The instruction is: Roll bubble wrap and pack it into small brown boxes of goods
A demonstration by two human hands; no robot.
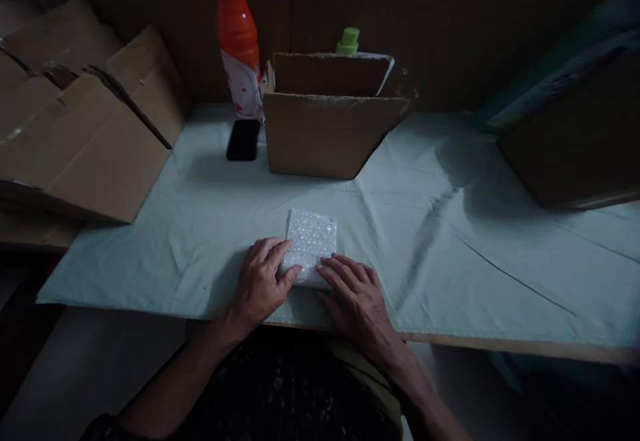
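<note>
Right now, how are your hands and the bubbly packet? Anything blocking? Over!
Left hand, right hand both on bubble-wrapped packet. Packet on pale cloth. Only hands cover it; cardboard box stands beyond, apart.

A red-orange bottle [237, 21] with a pale, red-flecked lower part stands at the back of a bench [500, 346] covered in creased pale green cloth [445, 294], a black phone [243, 140] lying flat just in front of it. Beside the bottle, a cardboard box [315, 136] stands open-topped, its right edge slanting, with a bright green cap [349, 40] showing above its far edge. Brown cartons [103, 141] crowd the left end; at the dim right, a dark box [580, 134] sits near a green package [540, 84], its lettering too blurred to read.
</note>
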